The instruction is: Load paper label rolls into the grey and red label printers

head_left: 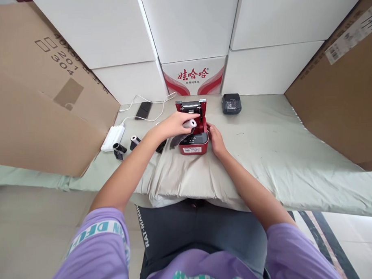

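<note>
A small red thermal printer stands on the cloth-covered surface with its lid raised and its paper bay exposed. My left hand is closed around a white paper roll right above the bay. A dark grey strip hangs from the roll over the printer's left side. My right hand grips the printer's right side, its fingers against the red casing. Left of my left forearm lie a roll with a dark wrap and a black roll. Another dark item is partly hidden by that forearm.
A white power strip with cables and a black phone lie at the left. Behind the printer, a dark box-shaped device sits to the right. White boxes line the back; large cardboard panels flank both sides.
</note>
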The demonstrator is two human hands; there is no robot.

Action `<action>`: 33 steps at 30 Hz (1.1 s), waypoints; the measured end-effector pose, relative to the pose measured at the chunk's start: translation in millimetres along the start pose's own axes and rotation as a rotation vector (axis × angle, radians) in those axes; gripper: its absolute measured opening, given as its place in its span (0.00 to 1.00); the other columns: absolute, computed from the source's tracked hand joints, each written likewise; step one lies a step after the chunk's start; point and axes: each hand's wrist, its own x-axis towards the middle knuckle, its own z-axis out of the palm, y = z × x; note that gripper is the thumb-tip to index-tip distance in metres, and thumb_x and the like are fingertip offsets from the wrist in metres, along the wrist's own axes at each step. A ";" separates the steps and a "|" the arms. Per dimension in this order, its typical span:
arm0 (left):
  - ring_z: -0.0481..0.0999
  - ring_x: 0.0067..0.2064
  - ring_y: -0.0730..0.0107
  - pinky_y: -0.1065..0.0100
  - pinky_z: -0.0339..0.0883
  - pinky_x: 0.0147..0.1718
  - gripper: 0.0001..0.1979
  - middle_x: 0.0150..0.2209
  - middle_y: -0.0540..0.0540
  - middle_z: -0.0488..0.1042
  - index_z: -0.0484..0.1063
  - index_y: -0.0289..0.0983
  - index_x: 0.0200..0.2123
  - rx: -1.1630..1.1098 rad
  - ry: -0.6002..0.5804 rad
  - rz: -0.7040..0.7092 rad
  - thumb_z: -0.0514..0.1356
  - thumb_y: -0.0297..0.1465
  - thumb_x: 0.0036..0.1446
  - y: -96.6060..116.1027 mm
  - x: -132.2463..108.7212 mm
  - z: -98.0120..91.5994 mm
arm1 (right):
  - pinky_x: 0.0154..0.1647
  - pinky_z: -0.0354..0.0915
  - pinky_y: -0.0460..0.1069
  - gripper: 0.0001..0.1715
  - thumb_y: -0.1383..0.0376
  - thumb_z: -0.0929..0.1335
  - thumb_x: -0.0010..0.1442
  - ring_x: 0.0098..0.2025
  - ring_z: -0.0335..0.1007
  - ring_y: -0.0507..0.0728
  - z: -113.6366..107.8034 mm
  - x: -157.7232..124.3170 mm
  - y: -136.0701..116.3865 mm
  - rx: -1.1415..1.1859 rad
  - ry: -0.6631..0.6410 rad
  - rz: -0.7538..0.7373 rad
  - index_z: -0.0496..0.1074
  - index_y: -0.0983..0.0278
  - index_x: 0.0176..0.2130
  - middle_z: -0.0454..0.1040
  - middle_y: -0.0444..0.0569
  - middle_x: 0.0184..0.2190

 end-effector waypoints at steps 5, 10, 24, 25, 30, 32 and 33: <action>0.83 0.57 0.54 0.62 0.72 0.60 0.27 0.58 0.45 0.84 0.81 0.41 0.61 0.074 -0.118 -0.046 0.65 0.29 0.58 -11.3 26.6 14.1 | 0.75 0.65 0.62 0.44 0.30 0.64 0.65 0.69 0.71 0.64 -1.5 2.6 6.1 -0.019 0.009 -0.015 0.75 0.56 0.62 0.76 0.51 0.66; 0.84 0.52 0.53 0.62 0.73 0.51 0.23 0.52 0.43 0.87 0.84 0.40 0.56 0.200 -0.270 -0.034 0.65 0.32 0.58 -19.7 49.3 23.9 | 0.77 0.61 0.63 0.42 0.31 0.64 0.65 0.70 0.70 0.64 -2.6 4.4 9.1 -0.032 0.004 -0.024 0.76 0.54 0.61 0.78 0.49 0.65; 0.85 0.54 0.54 0.59 0.75 0.57 0.19 0.54 0.43 0.86 0.83 0.41 0.56 -0.203 -0.141 -0.089 0.65 0.35 0.63 -15.6 34.1 27.6 | 0.76 0.62 0.64 0.41 0.30 0.65 0.63 0.69 0.71 0.65 -2.5 4.9 7.0 -0.012 0.009 -0.014 0.76 0.53 0.60 0.78 0.49 0.64; 0.85 0.54 0.54 0.57 0.75 0.58 0.20 0.54 0.41 0.86 0.83 0.39 0.57 -0.319 -0.080 -0.097 0.65 0.37 0.65 -12.6 29.3 26.6 | 0.76 0.63 0.64 0.42 0.30 0.65 0.63 0.69 0.71 0.65 -2.4 4.8 7.2 -0.011 0.010 -0.013 0.76 0.53 0.60 0.78 0.49 0.64; 0.85 0.55 0.54 0.53 0.76 0.58 0.21 0.53 0.36 0.85 0.82 0.36 0.56 -0.423 0.333 -0.085 0.59 0.42 0.71 -8.1 12.6 12.4 | 0.75 0.63 0.63 0.43 0.29 0.64 0.63 0.69 0.71 0.65 -1.9 4.2 7.0 -0.033 0.009 -0.008 0.76 0.53 0.61 0.77 0.48 0.65; 0.80 0.61 0.54 0.52 0.70 0.64 0.19 0.58 0.40 0.84 0.82 0.39 0.54 -0.214 0.447 -0.089 0.58 0.41 0.71 -13.4 13.8 5.3 | 0.75 0.64 0.63 0.43 0.29 0.64 0.63 0.69 0.71 0.64 -1.8 3.9 6.2 -0.033 0.010 -0.006 0.76 0.53 0.61 0.77 0.48 0.65; 0.77 0.64 0.53 0.51 0.67 0.67 0.18 0.60 0.41 0.82 0.82 0.40 0.54 -0.114 0.455 -0.096 0.58 0.41 0.71 -16.9 15.5 2.7 | 0.75 0.64 0.63 0.42 0.29 0.64 0.63 0.68 0.71 0.64 -1.7 3.7 5.6 -0.031 0.010 -0.003 0.76 0.52 0.60 0.78 0.47 0.65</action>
